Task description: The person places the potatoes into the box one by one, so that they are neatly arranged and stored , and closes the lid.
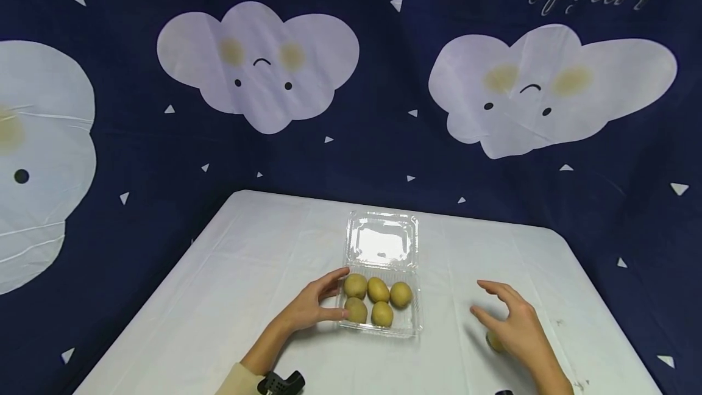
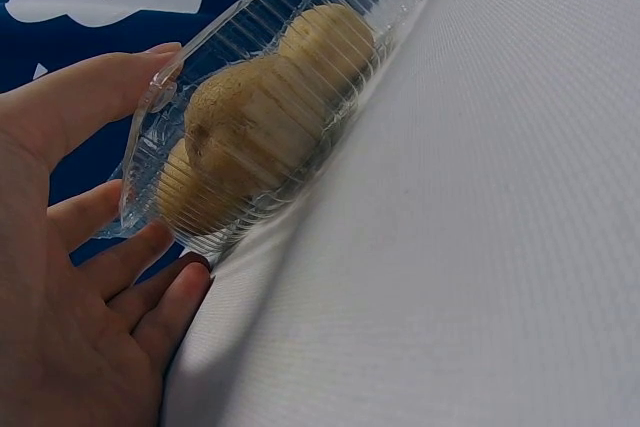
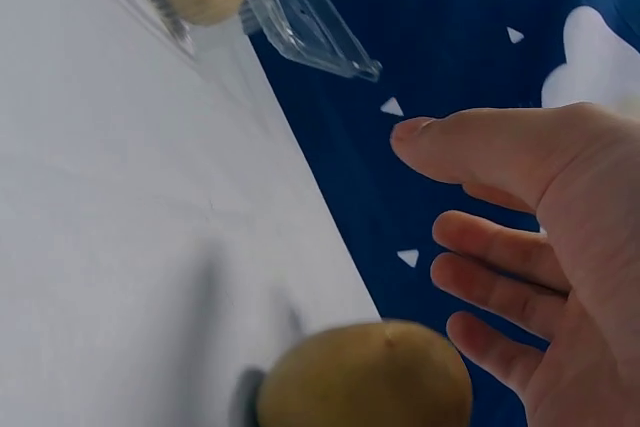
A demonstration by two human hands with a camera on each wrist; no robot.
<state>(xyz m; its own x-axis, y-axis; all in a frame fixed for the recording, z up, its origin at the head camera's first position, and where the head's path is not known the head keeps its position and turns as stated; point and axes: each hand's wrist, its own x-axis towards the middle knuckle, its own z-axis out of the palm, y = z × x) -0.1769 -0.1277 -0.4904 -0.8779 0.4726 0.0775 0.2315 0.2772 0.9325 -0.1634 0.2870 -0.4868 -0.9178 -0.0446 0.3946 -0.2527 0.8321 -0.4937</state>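
Note:
My left hand (image 1: 309,308) is at the left side of a clear plastic clamshell container (image 1: 407,325), its thumb at the near corner and a finger at the back. Seen from the left wrist, the thumb (image 2: 145,72) lies on the container's rim and the other fingers curve close to its wall. Several yellow-brown, oval kiwis (image 1: 382,314) sit in two rows inside. My right hand (image 1: 518,328) is held over the table with thumb and fingers apart, holding nothing. One loose kiwi (image 3: 365,377) lies on the table beside it, partly covered by the hand in the head view.
The container's lid (image 1: 381,242) lies folded back, away from me. A white cloth-covered table (image 1: 263,242) spans the front. Behind it hangs a dark blue curtain (image 1: 384,157) with cloud prints. A black wrist device (image 1: 282,384) is on my left wrist.

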